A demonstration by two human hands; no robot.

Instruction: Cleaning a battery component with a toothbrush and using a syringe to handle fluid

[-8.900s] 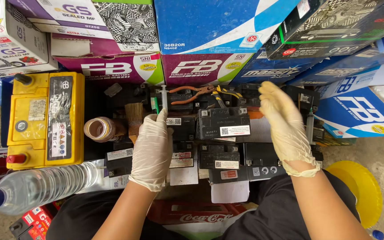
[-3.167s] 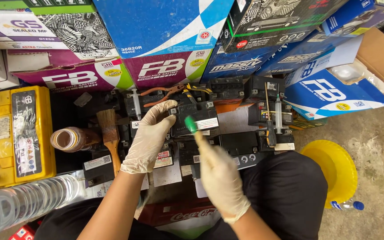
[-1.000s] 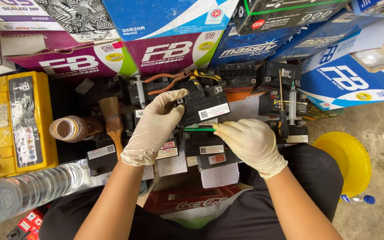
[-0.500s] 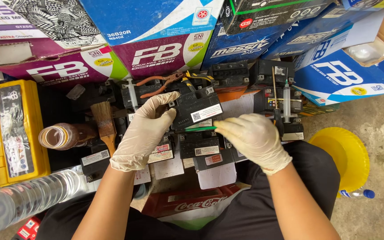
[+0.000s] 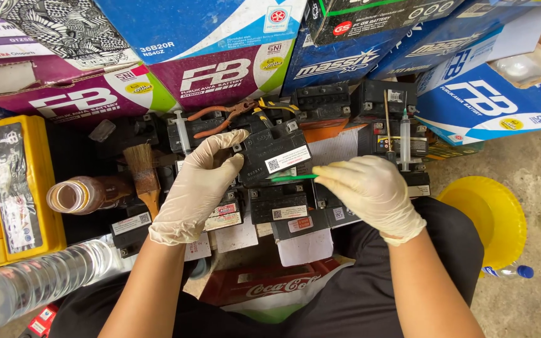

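Among the black batteries packed on the floor in front of my knees, much is hidden: my gloved left hand (image 5: pixel 196 188) covers the near left side of the small black rectangular battery with the white coded label (image 5: pixel 275 153), and my gloved right hand (image 5: pixel 370 195) hides most of the thin green plastic strip (image 5: pixel 292 178), so I cannot make out what its far end looks like. The battery sits tilted, its label end raised toward me, resting on the other black batteries (image 5: pixel 280 203) in the middle of the cluster. My left hand is curled loosely, fingers bent around the battery's left edge and thumb on its top, clamped on it. My right hand is closed, fingertips pinched together on the green strip, whose free tip touches the battery just below the label. Whether the tip goes into the casing I cannot tell.

To the left a wooden-handled brush (image 5: pixel 142 178) lies beside a brown glass jar (image 5: pixel 76 195), and the yellow car battery (image 5: pixel 10 188) is cut off by the left edge. A clear plastic bottle (image 5: pixel 39 281) runs out of the lower left corner. A clear syringe (image 5: pixel 404 138) stands on the batteries at the right, and orange-handled pliers (image 5: pixel 220 116) lie behind the held battery. The cardboard boxes (image 5: pixel 220 69) along the top are cropped, and the yellow plastic stool (image 5: pixel 489 225) is partly behind my right knee.
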